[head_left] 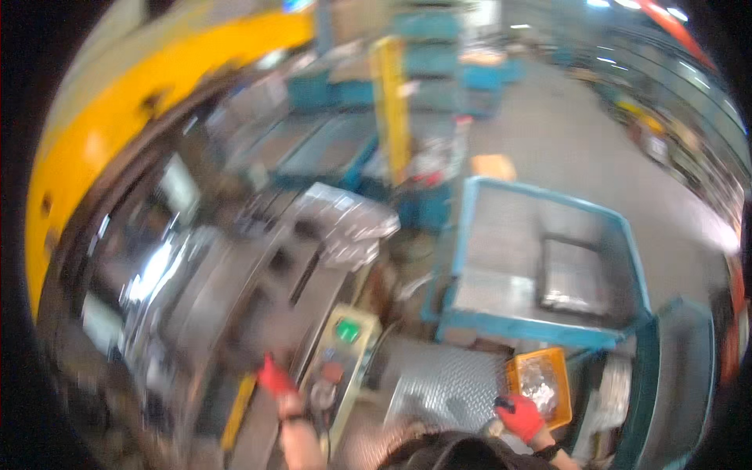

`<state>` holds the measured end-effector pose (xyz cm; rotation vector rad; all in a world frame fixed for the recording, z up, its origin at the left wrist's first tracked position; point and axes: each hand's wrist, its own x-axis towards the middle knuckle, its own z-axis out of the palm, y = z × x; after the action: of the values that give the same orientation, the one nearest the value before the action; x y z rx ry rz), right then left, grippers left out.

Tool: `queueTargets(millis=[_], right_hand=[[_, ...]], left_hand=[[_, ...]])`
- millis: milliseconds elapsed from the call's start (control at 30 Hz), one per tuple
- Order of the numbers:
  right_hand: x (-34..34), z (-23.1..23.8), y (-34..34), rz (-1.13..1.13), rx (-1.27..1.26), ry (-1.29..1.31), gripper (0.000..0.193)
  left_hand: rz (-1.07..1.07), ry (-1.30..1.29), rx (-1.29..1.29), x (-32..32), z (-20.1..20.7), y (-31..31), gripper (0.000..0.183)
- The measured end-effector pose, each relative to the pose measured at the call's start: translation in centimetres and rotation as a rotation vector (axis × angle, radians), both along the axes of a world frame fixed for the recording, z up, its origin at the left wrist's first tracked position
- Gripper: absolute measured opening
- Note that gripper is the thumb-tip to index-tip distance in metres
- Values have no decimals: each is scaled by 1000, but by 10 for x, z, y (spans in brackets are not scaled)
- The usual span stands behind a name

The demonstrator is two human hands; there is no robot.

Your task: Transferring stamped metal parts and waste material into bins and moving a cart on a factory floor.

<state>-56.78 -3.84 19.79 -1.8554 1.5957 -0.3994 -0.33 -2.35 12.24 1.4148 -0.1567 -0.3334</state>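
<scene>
My left hand (pixel 276 379), in a red glove, reaches over the edge of the machine bed (pixel 270 313), beside a pale control box (pixel 345 368) with a green button (pixel 347 330). Its fingers are smeared by motion, and no held thing can be made out. At the lower right my right hand (pixel 523 419), also red-gloved, is next to a yellow-orange bin (pixel 562 392) of shiny metal pieces (pixel 537 377). A dark patch shows at its fingertips; whether this is glove or a held thing is unclear.
A large blue-rimmed container (pixel 540 333) with a grey flat piece (pixel 574 274) stands ahead right. Treadplate (pixel 446 384) lies between my hands. A yellow machine frame (pixel 94 141) arches at left; a yellow post (pixel 390 110) rises ahead. A dark green bin (pixel 674 384) stands far right.
</scene>
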Motion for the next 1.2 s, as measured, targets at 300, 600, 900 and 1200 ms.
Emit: queueTargets(millis=[300,600,900,1200], right_hand=[[10,8,10,123,-115,-31,36],[-40,-28,41,-217,-84,147,34],[-213,-91,194,-786,519,349,38],[-475,-122,309,-1456,375,31,45]], left_hand=[[-445,-982,1455,-58,59,2,69],[-414,-1517,1082,-59,24,-95,49],[-682,-1565,933,-162,15,-156,52],[-873,-1487,936,-325,4,-130,55]])
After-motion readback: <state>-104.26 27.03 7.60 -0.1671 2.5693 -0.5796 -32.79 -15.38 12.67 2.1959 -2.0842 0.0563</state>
